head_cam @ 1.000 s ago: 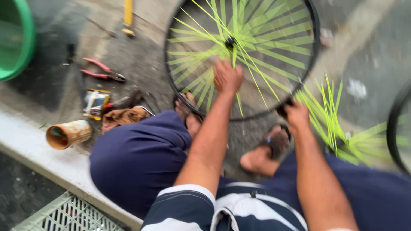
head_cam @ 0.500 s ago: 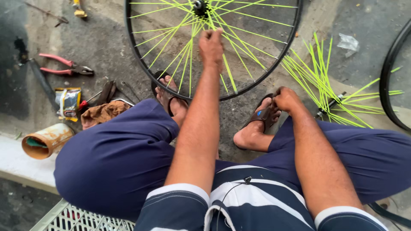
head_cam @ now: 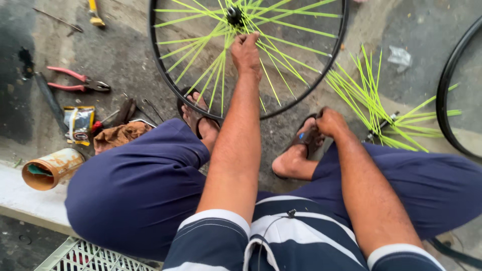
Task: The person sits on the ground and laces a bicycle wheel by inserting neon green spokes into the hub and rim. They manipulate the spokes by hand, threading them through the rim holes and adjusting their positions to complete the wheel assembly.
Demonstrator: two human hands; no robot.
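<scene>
Seated person working on a bicycle wheel [head_cam: 165,90] with lime-green spokes [head_cam: 201,75]

The left hand [head_cam: 246,50] pinches spokes near the hub [head_cam: 234,15]; the right hand [head_cam: 329,122] is curled shut at the rim's lower edge. A yellow-and-black packet [head_cam: 79,124] lies beside red pliers [head_cam: 75,83], with a rusty can [head_cam: 52,168] nearer.

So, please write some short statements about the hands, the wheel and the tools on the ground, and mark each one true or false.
1. The left hand reaches into the neon green spokes of the black-rimmed bicycle wheel. True.
2. The right hand grips the red-handled pliers. False: the pliers lie untouched on the ground; the right hand is at the wheel's rim.
3. A loose bundle of green spokes lies beside the wheel. True.
4. The rusty tin can stands upright. False: it lies on its side.
</scene>
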